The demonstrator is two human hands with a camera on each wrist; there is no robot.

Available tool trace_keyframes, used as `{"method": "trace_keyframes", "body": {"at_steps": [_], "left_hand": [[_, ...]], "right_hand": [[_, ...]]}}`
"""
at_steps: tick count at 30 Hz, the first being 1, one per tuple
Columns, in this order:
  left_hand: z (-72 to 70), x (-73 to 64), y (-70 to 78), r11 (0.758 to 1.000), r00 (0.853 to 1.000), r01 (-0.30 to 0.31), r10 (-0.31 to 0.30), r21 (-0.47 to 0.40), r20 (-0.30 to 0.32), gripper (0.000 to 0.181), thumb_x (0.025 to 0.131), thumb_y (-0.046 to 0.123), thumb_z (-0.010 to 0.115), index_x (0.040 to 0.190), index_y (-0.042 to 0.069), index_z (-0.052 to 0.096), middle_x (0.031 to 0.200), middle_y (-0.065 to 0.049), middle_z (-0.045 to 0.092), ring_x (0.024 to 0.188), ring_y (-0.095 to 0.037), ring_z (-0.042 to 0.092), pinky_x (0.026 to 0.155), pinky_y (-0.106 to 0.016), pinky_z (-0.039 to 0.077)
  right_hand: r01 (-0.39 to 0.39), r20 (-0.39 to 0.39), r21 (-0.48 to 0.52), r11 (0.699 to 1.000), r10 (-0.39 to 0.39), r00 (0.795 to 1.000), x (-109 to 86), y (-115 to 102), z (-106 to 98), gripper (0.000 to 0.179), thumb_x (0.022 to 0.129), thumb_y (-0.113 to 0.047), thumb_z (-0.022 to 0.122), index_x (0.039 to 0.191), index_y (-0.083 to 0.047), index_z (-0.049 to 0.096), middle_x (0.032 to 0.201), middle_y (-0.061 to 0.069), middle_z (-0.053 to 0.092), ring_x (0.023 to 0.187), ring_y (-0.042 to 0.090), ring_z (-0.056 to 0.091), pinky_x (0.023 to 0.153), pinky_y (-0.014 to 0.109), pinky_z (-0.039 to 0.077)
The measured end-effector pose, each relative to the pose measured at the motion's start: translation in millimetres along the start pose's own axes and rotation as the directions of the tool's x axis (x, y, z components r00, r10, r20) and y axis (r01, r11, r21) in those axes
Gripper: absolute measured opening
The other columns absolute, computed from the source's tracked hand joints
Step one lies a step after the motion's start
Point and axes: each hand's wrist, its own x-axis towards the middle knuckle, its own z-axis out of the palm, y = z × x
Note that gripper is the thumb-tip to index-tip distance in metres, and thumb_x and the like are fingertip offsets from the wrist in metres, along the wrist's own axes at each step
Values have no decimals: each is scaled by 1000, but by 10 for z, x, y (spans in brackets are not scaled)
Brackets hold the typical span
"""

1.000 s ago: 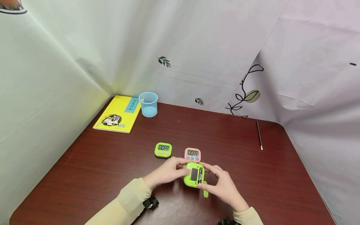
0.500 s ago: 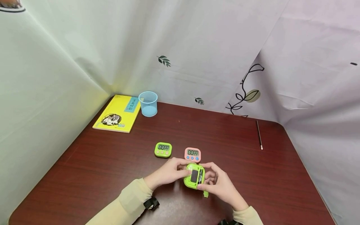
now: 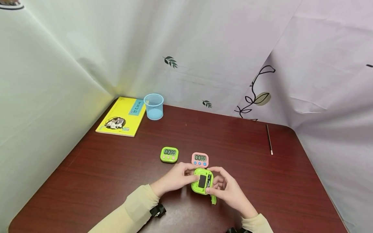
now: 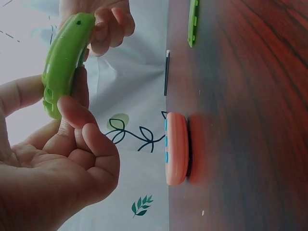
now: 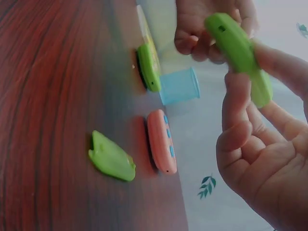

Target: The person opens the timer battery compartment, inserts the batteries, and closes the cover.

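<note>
Both hands hold a green digital timer point(image 3: 201, 185) above the table, its back turned up toward the head camera. The battery slot on its right side is uncovered, with a battery point(image 3: 209, 181) visible in it. My left hand point(image 3: 173, 179) pinches the timer's left side, thumb on the back. At the opposite side my right hand point(image 3: 231, 191) grips the edge between thumb and index finger, other fingers curled below. A loose green battery cover point(image 5: 111, 156) lies on the table under the right hand. Just beyond the held timer sits a pink timer point(image 3: 199, 160).
Another green timer point(image 3: 169, 154) lies face up left of the pink one. Toward the back left are a yellow book point(image 3: 120, 117) and a translucent blue cup point(image 3: 154, 107). A thin pencil point(image 3: 269, 139) lies at the right of the dark red table point(image 3: 233, 142).
The right hand's lower fingers have curled in beneath the timer, and its thumb has shifted slightly along the lower edge. The timer has tilted a little; both hands keep their hold.
</note>
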Motion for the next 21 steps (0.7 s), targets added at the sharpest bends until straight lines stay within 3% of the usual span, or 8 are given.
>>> {"method": "trace_keyframes", "body": {"at_steps": [3,6,9,12,16,21], "left_hand": [[-16,-1,3,1000,1000,5,-5,-28,3,36,87,12,62,121,4,64,65,6,55,55,-1,44,54,-18,36],[-33,-4,8,996,1000,20,-20,-82,1,36,87,11,61,122,-1,63,77,-2,67,65,-3,53,61,-18,42],[-46,-11,2,993,999,34,-34,-114,-4,38,87,11,61,122,-5,61,86,-9,71,72,-5,58,67,-18,45],[-52,-17,-15,993,999,49,-51,-108,-11,39,88,12,61,122,-5,60,89,-9,71,74,-5,59,68,-19,45],[-56,-19,-28,995,998,62,-64,-84,-18,40,87,13,62,123,-4,60,86,-7,70,73,-5,58,68,-19,44],[-59,-14,-22,996,998,63,-64,-68,-19,41,87,14,62,123,-5,60,85,-5,69,73,-5,57,68,-19,44]], "right_hand": [[24,17,-40,999,-23,1000,-9,14,-7,60,80,-4,74,133,-5,44,72,2,59,56,1,49,49,20,41],[15,32,-147,989,-10,999,-29,29,-32,67,78,-10,77,136,-9,42,74,4,61,58,2,53,50,21,43],[-44,-3,-320,946,46,999,-58,40,-42,66,73,-19,82,130,-9,49,74,1,59,59,2,52,53,22,43],[-103,-53,-452,886,89,995,-84,71,-34,56,69,-22,85,116,-6,59,73,-2,54,59,0,47,55,21,43],[-126,-51,-531,838,117,992,-111,120,-26,48,65,-19,87,105,-4,64,73,-4,51,61,3,46,56,20,41],[-112,-15,-594,797,129,992,-147,148,-17,57,59,-16,89,108,-6,63,74,-4,49,65,5,44,58,20,40]]}}
